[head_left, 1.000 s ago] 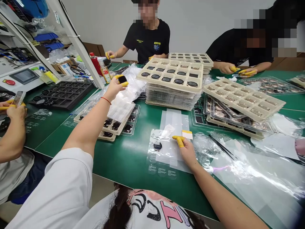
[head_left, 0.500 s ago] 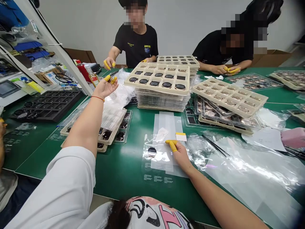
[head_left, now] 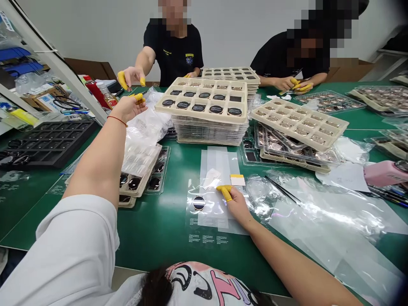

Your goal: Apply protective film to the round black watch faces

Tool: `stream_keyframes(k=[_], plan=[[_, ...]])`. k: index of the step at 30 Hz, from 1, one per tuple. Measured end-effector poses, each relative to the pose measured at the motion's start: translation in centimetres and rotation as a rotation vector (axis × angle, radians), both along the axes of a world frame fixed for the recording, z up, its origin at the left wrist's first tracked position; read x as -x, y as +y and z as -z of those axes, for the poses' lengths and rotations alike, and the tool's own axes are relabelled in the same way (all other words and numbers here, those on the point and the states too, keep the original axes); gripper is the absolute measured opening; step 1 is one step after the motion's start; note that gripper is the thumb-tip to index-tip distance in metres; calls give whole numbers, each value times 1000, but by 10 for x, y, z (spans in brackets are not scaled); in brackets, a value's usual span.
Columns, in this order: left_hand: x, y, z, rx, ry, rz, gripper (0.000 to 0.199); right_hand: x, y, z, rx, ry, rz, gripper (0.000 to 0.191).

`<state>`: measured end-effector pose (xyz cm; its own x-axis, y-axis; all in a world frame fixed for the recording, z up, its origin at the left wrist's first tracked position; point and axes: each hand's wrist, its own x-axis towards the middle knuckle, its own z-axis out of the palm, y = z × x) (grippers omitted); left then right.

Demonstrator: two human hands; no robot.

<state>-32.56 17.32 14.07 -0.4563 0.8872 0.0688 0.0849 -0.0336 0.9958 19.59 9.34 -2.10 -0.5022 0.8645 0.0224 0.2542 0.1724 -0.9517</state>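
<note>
While the yellow finger cots point(head_left: 137, 97) of the left hand point(head_left: 127, 108) are curling half-closed, palm up, above the middle of the table, anything between them is hidden, so a hold cannot be told. The right hand point(head_left: 237, 205) is lying open, its cot-covered index finger point(head_left: 225, 193) pressing flat on a clear plastic sleeve point(head_left: 210, 208) without gripping it.

Item: a round black disc point(head_left: 199, 203) is sitting inside that sleeve, at lower centre, just left of the right hand. Its markings are too small to read. The sleeve's long axis is running roughly up and down the frame, toward the stacks. A small yellow-and-white label point(head_left: 237, 179) is lying just above the right index finger. Tiny printed lines point(head_left: 208, 238) are showing below the sleeve, unreadable.

Item: a tall stack of beige trays point(head_left: 200, 95) holding black discs is standing upper centre, and bronze-coloured discs are filling another tray point(head_left: 298, 123) to the right. Black tweezers point(head_left: 282, 189) are lying right of the sleeve.

Item: a co-worker's shirt point(head_left: 174, 55) at top is bearing yellow lettering, apparently "MISSOURI". A second co-worker's hands point(head_left: 295, 84) are working at upper right.
</note>
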Motion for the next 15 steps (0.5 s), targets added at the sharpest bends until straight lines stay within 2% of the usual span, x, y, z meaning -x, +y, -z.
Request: stream_keyframes(k=[6,15], plan=[[2,12,2,2,27,-57,45,-1,1,2,-9,-1,6,36],[-2,20,0,-119,132,-34,33,-1,0,2,-8,-24,3,35]])
